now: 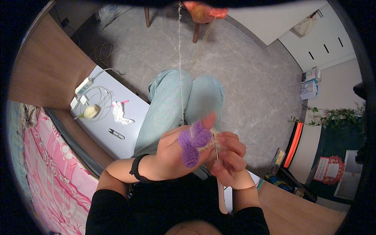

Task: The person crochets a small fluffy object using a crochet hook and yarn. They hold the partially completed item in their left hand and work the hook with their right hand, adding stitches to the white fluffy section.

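My left hand (pixel 170 149) wears a purple knitted band (pixel 190 157) with rounded lobes across its fingers. It pinches a small piece of pale fuzzy crochet work (pixel 211 144), partly hidden by the fingers. A thin white yarn (pixel 180 58) runs from the top of the view down to this hand. In my right hand (pixel 232 154) is a crochet hook (pixel 221 196); its pale handle points down towards my body. The hook's metal shaft meets the fuzzy work between both hands, and its tip is hard to make out.
On the white surface (pixel 100 129) to my left lie thread snips (pixel 116 134), a crumpled white cloth (pixel 120 113), a cream fuzzy piece (pixel 91 111) and a power strip (pixel 84 86). An orange-red plastic bag (pixel 202 13) sits above wooden legs, with yellowish yarn (pixel 202 41) trailing from it.
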`<state>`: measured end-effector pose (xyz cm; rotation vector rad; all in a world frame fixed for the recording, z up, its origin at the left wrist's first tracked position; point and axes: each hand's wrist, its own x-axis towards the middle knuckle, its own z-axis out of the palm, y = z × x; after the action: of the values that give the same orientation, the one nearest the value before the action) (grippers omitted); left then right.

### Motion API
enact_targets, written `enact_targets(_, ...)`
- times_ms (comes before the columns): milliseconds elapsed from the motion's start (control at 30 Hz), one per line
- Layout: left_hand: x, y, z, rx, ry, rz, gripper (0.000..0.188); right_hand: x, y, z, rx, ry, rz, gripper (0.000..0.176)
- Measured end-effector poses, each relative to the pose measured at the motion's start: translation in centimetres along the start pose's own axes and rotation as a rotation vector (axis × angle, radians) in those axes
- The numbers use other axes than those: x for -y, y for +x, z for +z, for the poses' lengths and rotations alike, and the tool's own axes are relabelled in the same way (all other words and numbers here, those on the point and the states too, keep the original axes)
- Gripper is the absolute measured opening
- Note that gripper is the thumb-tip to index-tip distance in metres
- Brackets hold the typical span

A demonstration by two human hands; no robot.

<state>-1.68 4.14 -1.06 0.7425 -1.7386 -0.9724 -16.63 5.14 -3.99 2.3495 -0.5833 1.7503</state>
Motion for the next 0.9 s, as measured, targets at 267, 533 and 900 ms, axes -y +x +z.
enact_targets(267,0.0,1.3,-0.4,0.097,-0.653,-0.413,0.066,0.0,0.0,-1.5,0.107,0.098,0.168,0.021)
enact_targets(533,0.2,1.1,-0.8,0.061,-0.606,-0.365,0.057,1.8,1.4,-0.2,-0.347,0.399,0.765,0.024)
enact_targets(900,0.4,0.9,-0.9,0.100,-0.635,-0.370,0.021,1.5,0.4,-0.2,-0.240,0.443,0.812,0.013)
